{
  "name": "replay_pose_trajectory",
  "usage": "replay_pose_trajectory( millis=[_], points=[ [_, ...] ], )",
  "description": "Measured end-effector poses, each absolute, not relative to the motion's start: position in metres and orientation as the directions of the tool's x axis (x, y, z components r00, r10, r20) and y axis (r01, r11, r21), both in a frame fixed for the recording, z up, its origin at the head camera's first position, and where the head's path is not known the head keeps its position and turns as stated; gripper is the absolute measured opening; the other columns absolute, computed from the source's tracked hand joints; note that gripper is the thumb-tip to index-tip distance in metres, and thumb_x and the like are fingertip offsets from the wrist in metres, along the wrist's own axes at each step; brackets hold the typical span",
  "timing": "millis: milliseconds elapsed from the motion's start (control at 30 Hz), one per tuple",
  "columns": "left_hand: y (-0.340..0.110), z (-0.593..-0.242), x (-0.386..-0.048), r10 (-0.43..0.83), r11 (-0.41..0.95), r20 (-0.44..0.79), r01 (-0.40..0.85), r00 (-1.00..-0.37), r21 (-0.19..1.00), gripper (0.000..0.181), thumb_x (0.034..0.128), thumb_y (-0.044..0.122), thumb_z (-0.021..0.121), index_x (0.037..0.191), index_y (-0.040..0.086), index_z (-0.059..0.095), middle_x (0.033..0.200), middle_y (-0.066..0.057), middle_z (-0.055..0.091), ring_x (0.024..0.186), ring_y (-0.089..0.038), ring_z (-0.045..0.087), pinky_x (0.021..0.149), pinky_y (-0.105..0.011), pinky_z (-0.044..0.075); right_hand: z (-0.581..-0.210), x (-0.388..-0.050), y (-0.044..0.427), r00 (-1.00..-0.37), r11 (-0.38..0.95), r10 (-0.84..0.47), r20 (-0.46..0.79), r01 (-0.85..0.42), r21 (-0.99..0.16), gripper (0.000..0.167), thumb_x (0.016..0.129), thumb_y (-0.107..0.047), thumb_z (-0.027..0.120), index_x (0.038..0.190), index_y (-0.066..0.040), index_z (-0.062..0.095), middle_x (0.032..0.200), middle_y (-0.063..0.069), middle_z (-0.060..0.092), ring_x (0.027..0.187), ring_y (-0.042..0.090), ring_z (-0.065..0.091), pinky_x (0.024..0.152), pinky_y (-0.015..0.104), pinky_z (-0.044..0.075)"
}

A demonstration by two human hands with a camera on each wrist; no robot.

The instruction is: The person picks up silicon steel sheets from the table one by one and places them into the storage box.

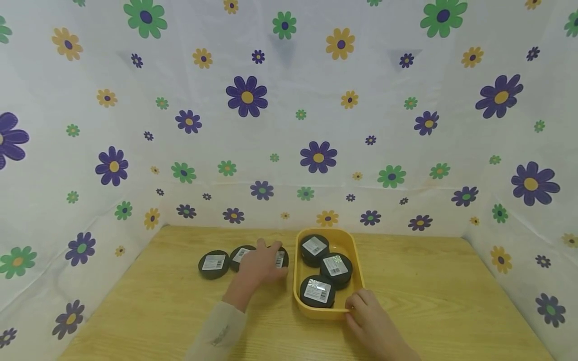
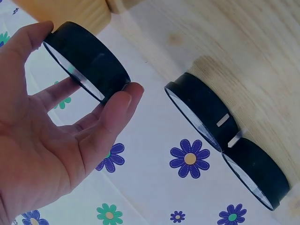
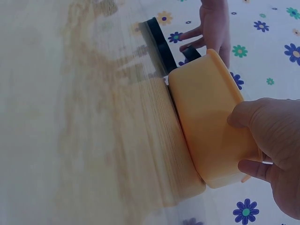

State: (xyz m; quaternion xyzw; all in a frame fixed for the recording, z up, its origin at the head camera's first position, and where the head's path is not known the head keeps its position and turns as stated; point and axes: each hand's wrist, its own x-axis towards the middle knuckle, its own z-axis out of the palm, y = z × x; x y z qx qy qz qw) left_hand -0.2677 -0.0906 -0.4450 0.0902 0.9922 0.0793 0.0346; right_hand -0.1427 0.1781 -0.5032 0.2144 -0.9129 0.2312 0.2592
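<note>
My left hand (image 1: 258, 264) grips a flat round black container (image 2: 91, 61), thumb on one side and fingers on the other. A pale label covers its top. In the left wrist view it is raised off the wooden surface. Two similar black containers, one farther left (image 1: 214, 265) and one closer (image 1: 239, 256), lie side by side on the table. My right hand (image 1: 371, 318) holds the near right corner of a yellow plastic box (image 3: 206, 122), pinching its rim. Inside the box, labelled black containers (image 1: 318, 292) show in three spots, label side up.
The light wooden table (image 1: 424, 281) extends to both sides of the box. A white flower-patterned cloth (image 1: 289, 125) rises behind the table and along its left and right sides.
</note>
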Motion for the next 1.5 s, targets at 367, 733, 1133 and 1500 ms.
replay_pose_trajectory(
  millis=[367,733,1133,1500],
  points=[
    [-0.092,-0.438,-0.256,0.201,0.932,0.043,0.205,-0.979,0.299,0.075,0.0801,0.037,0.071,0.148,0.021,0.043,0.135,-0.026,0.041,0.066,-0.025,0.054,0.058,-0.039,0.048,-0.503,-0.142,0.177,-0.773,0.800,-0.274,0.572,-0.514,-0.311,0.032,0.073,-0.004,0.082,0.086,-0.019,0.058,0.088,-0.013,0.046,0.085,0.004,0.046,0.075,0.027,0.049],
    [-0.091,-0.439,-0.249,0.254,0.876,0.168,0.300,-0.952,0.377,0.076,0.0734,0.030,0.077,0.143,0.026,0.048,0.141,-0.023,0.040,0.100,-0.035,0.059,0.080,-0.047,0.054,-0.502,-0.140,0.177,-0.802,0.808,-0.260,0.538,-0.486,-0.333,0.030,0.075,-0.004,0.081,0.086,-0.019,0.058,0.089,-0.013,0.047,0.086,0.004,0.046,0.077,0.028,0.049],
    [-0.078,-0.425,-0.231,0.324,0.834,0.258,0.404,-0.910,0.376,0.073,0.0750,0.026,0.079,0.141,0.031,0.048,0.145,-0.020,0.036,0.115,-0.043,0.054,0.073,-0.046,0.056,-0.501,-0.140,0.175,-0.824,0.820,-0.235,0.515,-0.453,-0.350,0.029,0.077,-0.006,0.081,0.086,-0.021,0.058,0.089,-0.015,0.045,0.087,0.004,0.045,0.077,0.027,0.049],
    [-0.064,-0.423,-0.222,0.437,0.820,0.280,0.506,-0.855,0.266,0.074,0.0728,0.022,0.081,0.141,0.030,0.051,0.144,-0.021,0.038,0.110,-0.042,0.053,0.064,-0.041,0.055,-0.497,-0.137,0.175,-0.878,0.817,-0.216,0.427,-0.402,-0.413,0.025,0.082,-0.009,0.078,0.088,-0.022,0.057,0.090,-0.015,0.043,0.088,0.004,0.043,0.078,0.026,0.048]
  ],
)
